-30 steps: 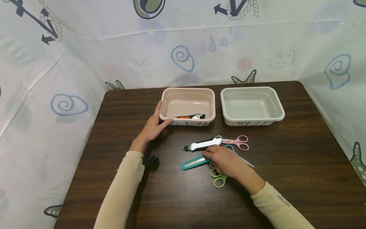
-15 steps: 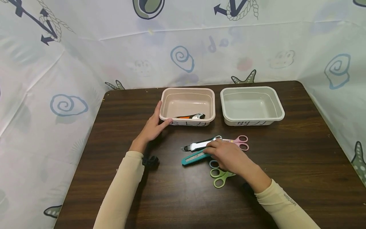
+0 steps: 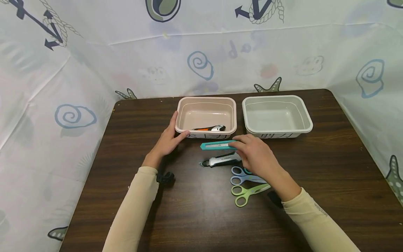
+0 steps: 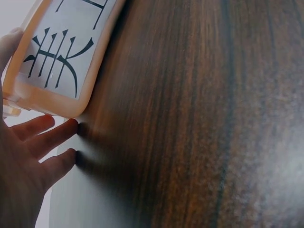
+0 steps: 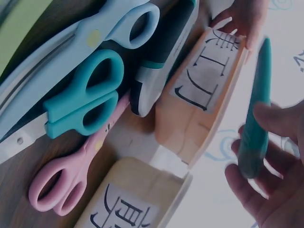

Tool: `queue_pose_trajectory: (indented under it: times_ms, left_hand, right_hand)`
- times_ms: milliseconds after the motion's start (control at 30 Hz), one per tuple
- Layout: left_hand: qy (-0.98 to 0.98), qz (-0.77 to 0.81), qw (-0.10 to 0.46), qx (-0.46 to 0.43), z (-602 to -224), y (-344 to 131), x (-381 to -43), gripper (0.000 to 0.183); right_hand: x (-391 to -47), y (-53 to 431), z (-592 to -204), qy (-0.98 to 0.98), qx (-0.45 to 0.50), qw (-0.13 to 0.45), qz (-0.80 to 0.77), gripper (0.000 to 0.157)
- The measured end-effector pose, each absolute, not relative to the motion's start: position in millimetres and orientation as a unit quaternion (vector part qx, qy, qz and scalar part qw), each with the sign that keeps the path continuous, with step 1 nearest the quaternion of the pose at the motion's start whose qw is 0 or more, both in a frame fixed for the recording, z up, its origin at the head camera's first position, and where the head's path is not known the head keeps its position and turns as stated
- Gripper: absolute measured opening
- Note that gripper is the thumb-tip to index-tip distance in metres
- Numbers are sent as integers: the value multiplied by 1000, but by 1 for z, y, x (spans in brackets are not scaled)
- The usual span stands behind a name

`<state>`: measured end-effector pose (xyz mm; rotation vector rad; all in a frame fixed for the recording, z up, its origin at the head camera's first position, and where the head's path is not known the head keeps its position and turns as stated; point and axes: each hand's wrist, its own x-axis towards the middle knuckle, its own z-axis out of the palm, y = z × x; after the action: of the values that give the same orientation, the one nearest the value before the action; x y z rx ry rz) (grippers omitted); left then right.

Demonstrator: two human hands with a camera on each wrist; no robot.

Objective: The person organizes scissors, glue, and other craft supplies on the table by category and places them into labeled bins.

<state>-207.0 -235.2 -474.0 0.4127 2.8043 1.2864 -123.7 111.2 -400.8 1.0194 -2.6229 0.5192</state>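
Note:
A teal utility knife (image 3: 217, 145) is pinched between the thumb and fingers of my right hand (image 3: 256, 154), raised over the table just in front of the bins. In the right wrist view the teal utility knife (image 5: 256, 118) points away from the palm. My left hand (image 3: 167, 141) touches the left front corner of the pink bin (image 3: 206, 99), fingers straight along its side and thumb at the front rim. Inside that bin lies an orange, black and white utility knife (image 3: 214, 128). Below the right hand, a white and black utility knife (image 3: 220, 160) lies on the table, its end hidden.
Right of the pink bin stands a grey-green bin (image 3: 277, 134). Blue scissors (image 3: 242, 177) and green scissors (image 3: 247, 193) lie nearer me. Teal-handled scissors (image 5: 85, 95) and pink scissors (image 5: 61, 183) show in the right wrist view. A patterned cloth hangs behind the table.
My right hand has lifted the teal utility knife and carried it away from me, over the white one toward the bins, uncovering the blue scissors. My left hand stays at the pink bin.

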Motion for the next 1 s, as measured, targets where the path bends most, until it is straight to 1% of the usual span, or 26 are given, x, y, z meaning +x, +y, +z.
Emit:
queue_pose_trajectory:
  times_ms: [133,333,633,833,1000]
  left_hand:
    - [900,415,15,133,-473,-235,-206,90]
    - [902,411,18,132,-471,-235,-207,90]
    - [904,407,13,132,-475,-235,-207,90]
    - [903,410,8,131,-475,-235,-208,90]
    - [901,412,10,134,-476,-235,-208,90]
  right_hand:
    - [-131,104,-404,-905,315,166,231,30]
    - [-143,92,-408,-914,276,166,246,32]
    - [-159,75,-410,-936,255,135,203,30]
    - [-170,66,-409,-939,270,132,165,33]
    - [-178,57,-408,-943,291,97,128,38]
